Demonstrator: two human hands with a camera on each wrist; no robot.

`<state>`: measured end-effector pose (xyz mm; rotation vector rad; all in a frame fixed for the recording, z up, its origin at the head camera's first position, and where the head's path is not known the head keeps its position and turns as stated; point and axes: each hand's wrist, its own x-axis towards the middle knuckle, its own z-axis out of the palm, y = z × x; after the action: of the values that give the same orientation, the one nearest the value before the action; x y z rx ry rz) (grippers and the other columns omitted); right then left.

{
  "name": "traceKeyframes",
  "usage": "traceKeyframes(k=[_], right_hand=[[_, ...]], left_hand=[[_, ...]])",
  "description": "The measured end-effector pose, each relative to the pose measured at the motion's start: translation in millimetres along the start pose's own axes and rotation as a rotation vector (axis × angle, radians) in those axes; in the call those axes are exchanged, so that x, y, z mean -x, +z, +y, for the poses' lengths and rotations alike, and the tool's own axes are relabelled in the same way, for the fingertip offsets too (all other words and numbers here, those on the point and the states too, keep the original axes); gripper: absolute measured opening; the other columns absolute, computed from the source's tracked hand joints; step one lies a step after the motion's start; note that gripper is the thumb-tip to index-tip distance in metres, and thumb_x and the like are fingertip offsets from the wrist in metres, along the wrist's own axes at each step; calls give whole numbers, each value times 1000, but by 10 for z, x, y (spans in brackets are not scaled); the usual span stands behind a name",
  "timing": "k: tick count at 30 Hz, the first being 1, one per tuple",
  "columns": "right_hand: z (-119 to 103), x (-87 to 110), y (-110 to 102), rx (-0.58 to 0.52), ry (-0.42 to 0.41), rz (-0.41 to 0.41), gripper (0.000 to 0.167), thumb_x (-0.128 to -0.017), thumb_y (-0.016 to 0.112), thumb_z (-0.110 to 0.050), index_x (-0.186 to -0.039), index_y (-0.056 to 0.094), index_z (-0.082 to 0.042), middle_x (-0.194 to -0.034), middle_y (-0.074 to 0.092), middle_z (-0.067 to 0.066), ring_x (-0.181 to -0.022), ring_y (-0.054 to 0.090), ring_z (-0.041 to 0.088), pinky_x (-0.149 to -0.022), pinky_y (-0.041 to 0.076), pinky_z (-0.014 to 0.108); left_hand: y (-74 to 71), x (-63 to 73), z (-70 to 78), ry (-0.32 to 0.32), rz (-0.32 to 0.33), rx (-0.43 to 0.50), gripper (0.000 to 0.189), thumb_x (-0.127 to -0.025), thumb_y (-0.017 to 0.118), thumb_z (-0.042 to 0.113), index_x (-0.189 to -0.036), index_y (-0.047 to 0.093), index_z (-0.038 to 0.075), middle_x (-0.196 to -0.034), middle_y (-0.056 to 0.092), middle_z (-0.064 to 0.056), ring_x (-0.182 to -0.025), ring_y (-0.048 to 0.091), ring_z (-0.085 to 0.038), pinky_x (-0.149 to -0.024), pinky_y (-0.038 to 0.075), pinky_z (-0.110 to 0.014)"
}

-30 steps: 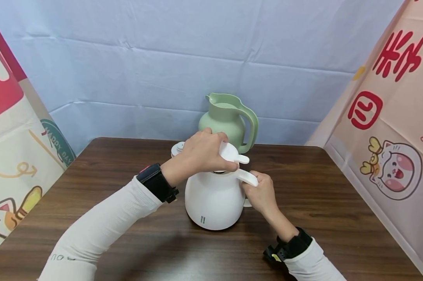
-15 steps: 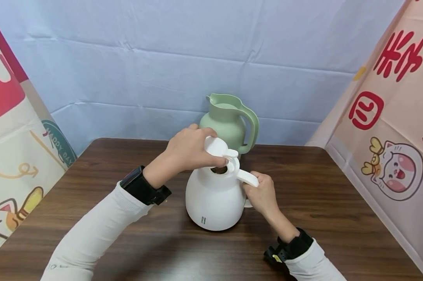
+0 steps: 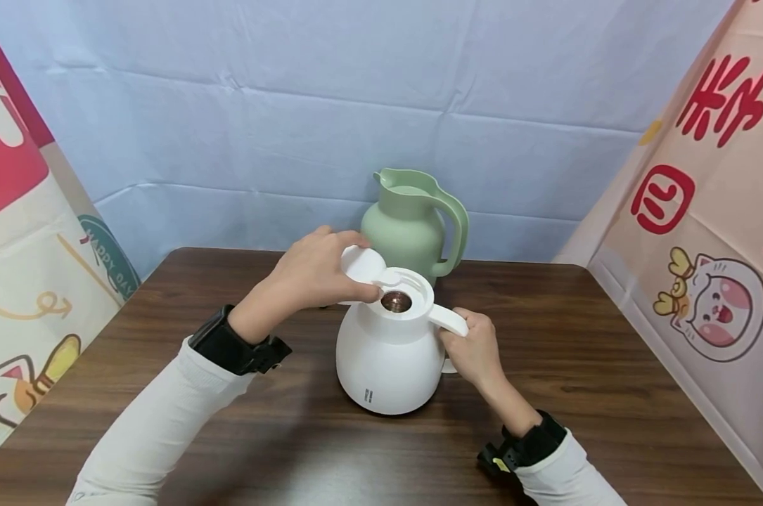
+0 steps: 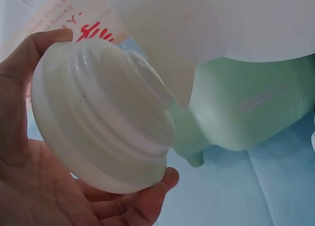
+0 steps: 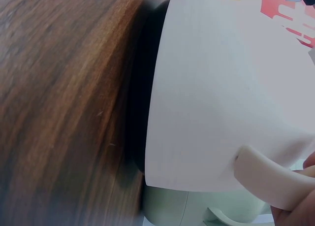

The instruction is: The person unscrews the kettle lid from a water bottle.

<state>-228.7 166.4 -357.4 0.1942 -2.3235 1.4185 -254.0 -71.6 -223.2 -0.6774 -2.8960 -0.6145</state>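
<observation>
A white thermos jug [image 3: 387, 365] stands upright on the table, its round mouth [image 3: 396, 302] uncovered and metallic inside. My left hand [image 3: 308, 270] holds the jug's white lid [image 3: 363, 264] tilted just left of the mouth. In the left wrist view, thumb and fingers curl around the rim of that lid [image 4: 103, 113], and its stepped underside shows. My right hand [image 3: 475, 350] grips the jug's handle [image 3: 449, 321] at the right side. The right wrist view shows the jug body [image 5: 211, 98] close up, with only bits of the fingers at the edge.
Directly behind the white jug stands a green jug [image 3: 403, 235] with its handle to the right. Both are on a dark wooden table [image 3: 546, 351]. A pale blue cloth [image 3: 280, 133] hangs at the back, with printed cloths at the left and right.
My left hand has lifted the lid off the white jug and carried it left, tilting it and baring the mouth. The right hand stays on the handle.
</observation>
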Motion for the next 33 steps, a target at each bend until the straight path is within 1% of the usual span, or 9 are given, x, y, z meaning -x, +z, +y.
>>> traceKeyframes(k=[6,10,15,18,24,28,33], right_hand=[[-10,-1,-4,1,4,2,23,-69,56,5,-53,46,-7,-45,34,-5,-43,34,13,-40,30,26],[-18,-1,-7,1,-2,11,23,-69,55,6,-52,45,-7,-44,33,-5,-42,32,12,-39,28,25],[-18,-1,-2,-4,-4,9,24,-69,55,6,-52,46,-7,-44,33,-6,-43,32,12,-40,28,25],[-17,-3,3,-10,-7,11,24,-69,55,6,-51,45,-7,-44,32,-6,-43,31,12,-40,27,25],[-16,-5,9,-1,-18,16,25,-68,55,6,-51,45,-8,-44,32,-6,-42,30,11,-40,25,25],[-20,-1,6,0,-12,14,25,-68,56,6,-51,44,-8,-44,33,-6,-42,31,11,-39,26,25],[-33,6,-4,3,-4,7,27,-70,56,5,-51,42,-9,-44,33,-5,-41,32,11,-38,27,25]], left_hand=[[-34,99,-93,-12,0,-7,68,-59,76,46,-120,61,18,-98,50,-6,-83,47,-24,-65,39,-34],[-31,150,-167,-8,4,0,70,-58,77,43,-120,61,16,-98,51,-6,-83,46,-24,-66,39,-34],[-14,204,-261,-20,6,1,71,-54,80,39,-118,62,15,-97,52,-7,-85,46,-25,-67,40,-36],[-3,230,-307,-26,-6,-5,71,-52,83,39,-116,63,14,-97,54,-8,-87,46,-25,-68,40,-36],[23,284,-410,-49,-40,-10,73,-51,85,39,-115,63,12,-98,54,-9,-89,47,-26,-71,41,-38],[55,307,-491,-60,-64,-16,74,-50,86,38,-114,61,11,-95,55,-8,-89,47,-25,-69,42,-39],[112,324,-588,-68,-96,-27,75,-52,85,39,-116,60,9,-93,54,-8,-89,47,-26,-68,42,-38]])
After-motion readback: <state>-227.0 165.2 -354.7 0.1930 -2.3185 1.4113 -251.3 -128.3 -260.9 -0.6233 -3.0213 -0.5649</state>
